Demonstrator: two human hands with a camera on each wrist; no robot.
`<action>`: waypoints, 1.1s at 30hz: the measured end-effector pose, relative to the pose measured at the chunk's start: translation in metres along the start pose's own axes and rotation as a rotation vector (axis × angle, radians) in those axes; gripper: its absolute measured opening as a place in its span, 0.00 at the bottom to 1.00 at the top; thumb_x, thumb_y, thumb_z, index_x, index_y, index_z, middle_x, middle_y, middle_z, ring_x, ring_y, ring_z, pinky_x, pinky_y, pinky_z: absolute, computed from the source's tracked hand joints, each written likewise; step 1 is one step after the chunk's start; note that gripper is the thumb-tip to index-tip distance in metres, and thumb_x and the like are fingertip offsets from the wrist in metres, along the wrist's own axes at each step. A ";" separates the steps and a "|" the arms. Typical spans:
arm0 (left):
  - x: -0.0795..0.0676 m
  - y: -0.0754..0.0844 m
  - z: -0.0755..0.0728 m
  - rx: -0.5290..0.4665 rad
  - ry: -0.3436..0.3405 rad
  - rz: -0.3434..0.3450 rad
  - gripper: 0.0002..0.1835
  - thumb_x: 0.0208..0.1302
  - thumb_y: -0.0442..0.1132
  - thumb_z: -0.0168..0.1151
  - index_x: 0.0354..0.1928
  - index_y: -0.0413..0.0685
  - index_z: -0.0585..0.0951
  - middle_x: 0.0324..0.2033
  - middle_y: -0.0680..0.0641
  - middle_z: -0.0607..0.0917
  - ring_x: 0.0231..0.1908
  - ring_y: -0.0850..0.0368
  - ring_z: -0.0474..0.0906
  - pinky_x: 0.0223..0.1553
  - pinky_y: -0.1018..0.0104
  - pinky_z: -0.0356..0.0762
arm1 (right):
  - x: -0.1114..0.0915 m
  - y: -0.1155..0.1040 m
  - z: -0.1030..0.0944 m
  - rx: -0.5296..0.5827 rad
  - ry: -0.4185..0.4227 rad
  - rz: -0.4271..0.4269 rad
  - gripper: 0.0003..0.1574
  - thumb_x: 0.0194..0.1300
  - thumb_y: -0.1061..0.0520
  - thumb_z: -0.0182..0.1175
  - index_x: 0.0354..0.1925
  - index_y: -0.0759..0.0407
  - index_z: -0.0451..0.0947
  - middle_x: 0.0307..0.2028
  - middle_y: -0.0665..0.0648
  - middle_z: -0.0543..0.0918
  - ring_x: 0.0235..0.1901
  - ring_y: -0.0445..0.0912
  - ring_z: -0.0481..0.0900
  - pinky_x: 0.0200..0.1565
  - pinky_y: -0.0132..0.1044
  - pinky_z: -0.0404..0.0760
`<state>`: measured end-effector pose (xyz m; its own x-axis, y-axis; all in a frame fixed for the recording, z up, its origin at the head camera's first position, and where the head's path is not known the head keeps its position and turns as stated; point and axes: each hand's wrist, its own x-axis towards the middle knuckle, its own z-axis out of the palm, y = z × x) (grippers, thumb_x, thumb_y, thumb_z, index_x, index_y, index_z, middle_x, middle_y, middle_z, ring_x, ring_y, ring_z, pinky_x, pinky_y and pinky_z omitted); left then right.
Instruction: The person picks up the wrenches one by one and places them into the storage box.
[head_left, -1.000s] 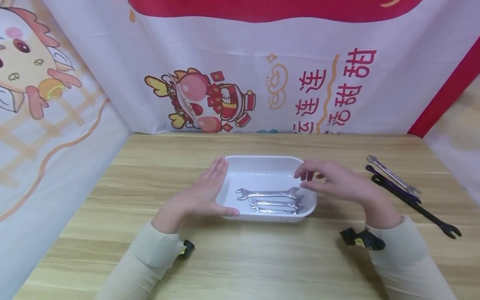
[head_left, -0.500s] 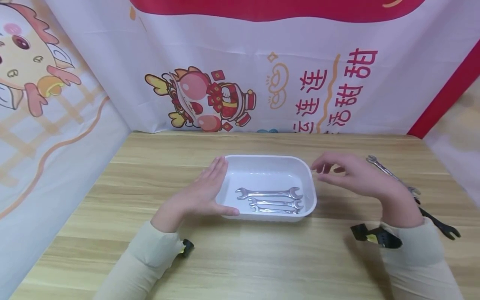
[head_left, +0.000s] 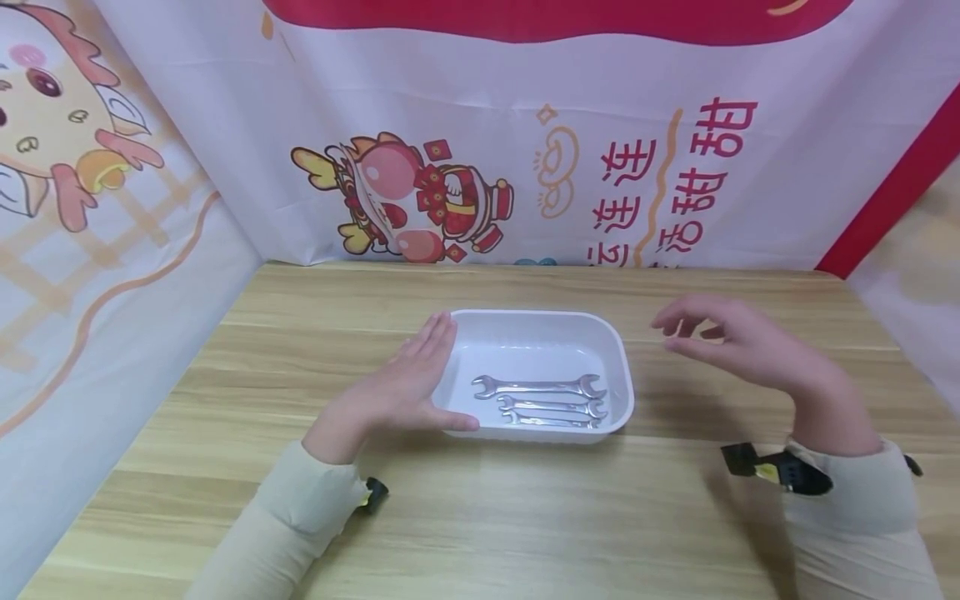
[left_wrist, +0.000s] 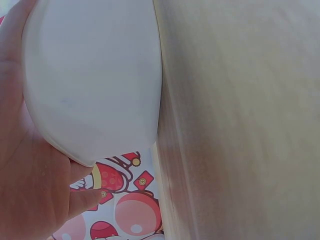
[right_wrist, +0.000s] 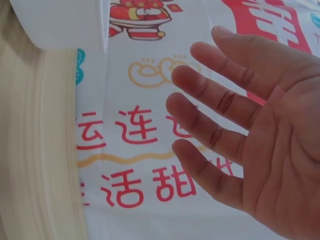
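A white plastic tray [head_left: 540,329] sits mid-table in the head view. Inside lie a larger silver open-end wrench [head_left: 536,387] and a couple of smaller silver wrenches [head_left: 551,408], roughly parallel. My left hand [head_left: 405,387] rests against the tray's left end, thumb along the front rim and straight fingers toward the back corner. In the left wrist view, the tray's outer wall [left_wrist: 95,75] is beside that palm. Right of the tray, my right hand [head_left: 731,337] hovers with loosely bent fingers; the right wrist view shows nothing in its palm [right_wrist: 285,150].
A dark wrench tip [head_left: 912,465] peeks out beside the right sleeve; the hand and arm hide the rest of that area. A printed white cloth [head_left: 480,100] hangs behind the wooden table [head_left: 525,525].
My right hand has moved from over the tray's right end out to the right, and its arm now covers the wrenches lying there. The left hand, tray and wrenches inside stay put.
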<state>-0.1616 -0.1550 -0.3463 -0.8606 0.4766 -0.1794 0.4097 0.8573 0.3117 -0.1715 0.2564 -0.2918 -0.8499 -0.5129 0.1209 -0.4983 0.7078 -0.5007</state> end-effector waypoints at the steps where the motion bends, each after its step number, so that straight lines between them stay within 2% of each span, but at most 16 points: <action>1: 0.000 0.000 0.000 -0.001 0.000 -0.002 0.73 0.46 0.79 0.63 0.79 0.46 0.35 0.79 0.48 0.31 0.79 0.53 0.25 0.78 0.49 0.41 | -0.001 0.001 -0.001 0.002 0.002 0.007 0.15 0.67 0.53 0.65 0.52 0.49 0.81 0.43 0.46 0.86 0.41 0.36 0.78 0.46 0.35 0.83; 6: 0.000 0.001 -0.001 0.000 -0.006 -0.005 0.73 0.46 0.79 0.63 0.79 0.46 0.35 0.79 0.48 0.31 0.79 0.52 0.25 0.78 0.49 0.41 | -0.006 0.009 -0.006 -0.001 0.019 0.038 0.15 0.67 0.54 0.65 0.52 0.50 0.81 0.43 0.47 0.86 0.41 0.34 0.77 0.44 0.28 0.81; 14: 0.000 0.001 -0.002 0.004 -0.008 -0.005 0.73 0.46 0.79 0.62 0.79 0.46 0.35 0.80 0.47 0.32 0.79 0.51 0.26 0.77 0.48 0.41 | -0.013 0.023 -0.012 -0.038 0.071 0.033 0.16 0.64 0.59 0.67 0.51 0.54 0.82 0.41 0.50 0.87 0.38 0.31 0.76 0.39 0.27 0.80; 22: 0.001 0.001 -0.003 0.004 -0.009 -0.004 0.73 0.46 0.79 0.63 0.79 0.46 0.35 0.80 0.47 0.32 0.79 0.52 0.26 0.77 0.49 0.40 | -0.021 0.032 -0.022 -0.009 0.090 0.167 0.17 0.64 0.59 0.67 0.52 0.54 0.83 0.44 0.56 0.86 0.37 0.30 0.76 0.38 0.23 0.79; 27: 0.001 -0.001 -0.002 0.004 -0.001 0.003 0.72 0.47 0.78 0.63 0.79 0.46 0.36 0.80 0.47 0.32 0.79 0.52 0.26 0.77 0.48 0.40 | -0.024 0.040 -0.026 -0.018 0.083 0.222 0.19 0.64 0.55 0.67 0.53 0.56 0.82 0.45 0.58 0.86 0.37 0.28 0.74 0.37 0.24 0.78; 33: 0.002 -0.001 0.000 0.006 -0.002 0.009 0.73 0.45 0.81 0.61 0.79 0.46 0.35 0.80 0.48 0.32 0.79 0.52 0.26 0.77 0.49 0.41 | -0.031 0.049 -0.028 -0.041 0.112 0.222 0.18 0.64 0.56 0.67 0.52 0.57 0.83 0.42 0.57 0.87 0.36 0.26 0.73 0.32 0.28 0.79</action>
<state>-0.1638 -0.1552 -0.3466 -0.8561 0.4850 -0.1783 0.4197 0.8539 0.3078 -0.1746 0.3205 -0.2963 -0.9519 -0.2872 0.1070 -0.3018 0.8177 -0.4902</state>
